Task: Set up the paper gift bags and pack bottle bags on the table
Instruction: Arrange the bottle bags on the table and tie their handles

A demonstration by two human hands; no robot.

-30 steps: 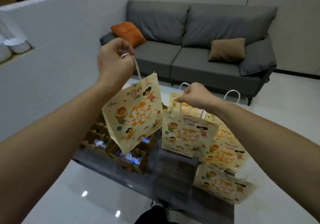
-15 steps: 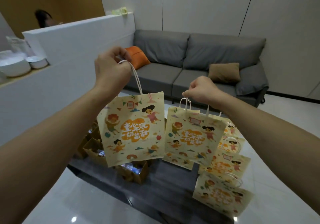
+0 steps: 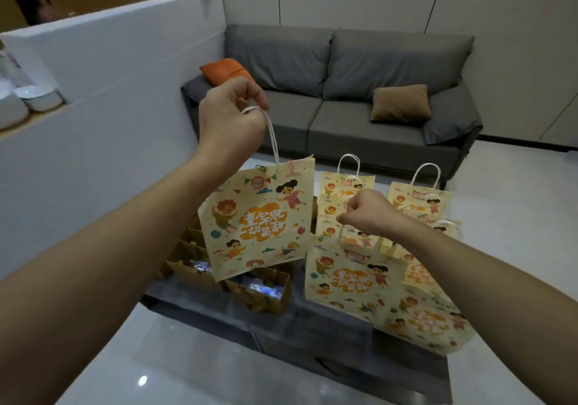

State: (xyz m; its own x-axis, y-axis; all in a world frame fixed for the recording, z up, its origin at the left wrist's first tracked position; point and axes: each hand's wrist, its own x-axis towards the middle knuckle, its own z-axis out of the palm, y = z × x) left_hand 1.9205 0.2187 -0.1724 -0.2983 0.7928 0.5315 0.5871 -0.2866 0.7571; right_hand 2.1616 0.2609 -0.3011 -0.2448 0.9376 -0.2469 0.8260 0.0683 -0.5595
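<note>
- partway through, by the look of it: several printed paper bags (image 3: 347, 185) already standing at the far right of the table (image 3: 312, 329), others lying flat near the right edge (image 3: 428, 323).
- still to do, as a guess: stand the two bags in hand, open the flat ones, pack the brown bottle bags (image 3: 259, 292).
- left hand (image 3: 231, 120) curled round the white cord handle of one bag (image 3: 259, 220), held up clear of the table, hanging flat and unopened, tilted a little.
- right hand (image 3: 366, 213) closed, pinching the handle of a second bag (image 3: 350, 279), lower, its bottom at or near the tabletop; contact cannot be told.
- bags cream, with cartoon children, orange lettering, twisted white handles; thin, light, likely to sway.
- bottle bags standing open on the table's left side, behind the raised bag, something shiny inside.
</note>
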